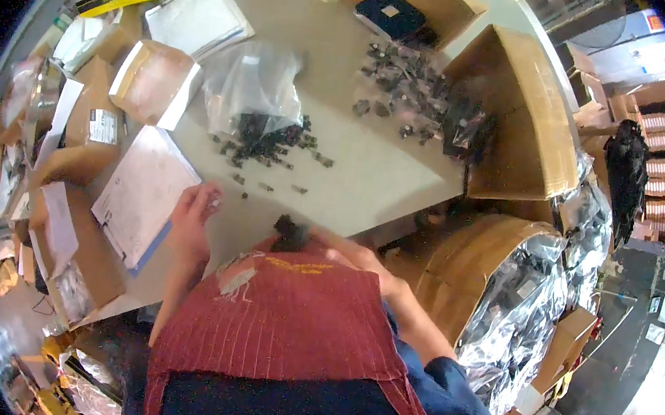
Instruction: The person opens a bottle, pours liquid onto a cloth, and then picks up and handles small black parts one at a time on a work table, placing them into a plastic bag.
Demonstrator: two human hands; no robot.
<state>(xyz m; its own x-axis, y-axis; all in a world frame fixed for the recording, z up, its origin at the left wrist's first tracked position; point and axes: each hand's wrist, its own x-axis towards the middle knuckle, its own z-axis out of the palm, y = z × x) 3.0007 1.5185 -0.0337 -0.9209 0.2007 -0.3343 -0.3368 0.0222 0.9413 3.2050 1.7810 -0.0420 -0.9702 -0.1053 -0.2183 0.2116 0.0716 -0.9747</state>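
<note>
My left hand (199, 208) is raised over the table's near edge, just right of the clipboard. Its fingers are curled together at the tips, and whatever they pinch is too small and blurred to name. My right hand (332, 248) is close in front of the red striped apron (288, 316), its fingers closed around a clump of small black parts (289, 234). The apron hides part of this hand. Beyond both hands, a pile of small black parts (271, 138) spills from the mouth of a clear plastic bag (252, 82), with several loose pieces nearer me.
To the left are a clipboard with papers (143, 196), an open carton (155, 83) and more boxes. Black parts in small clear bags (406, 86) lie at the far right, against a tipped cardboard box (513, 113). A large carton (456, 261) lined with silvery plastic stands at right.
</note>
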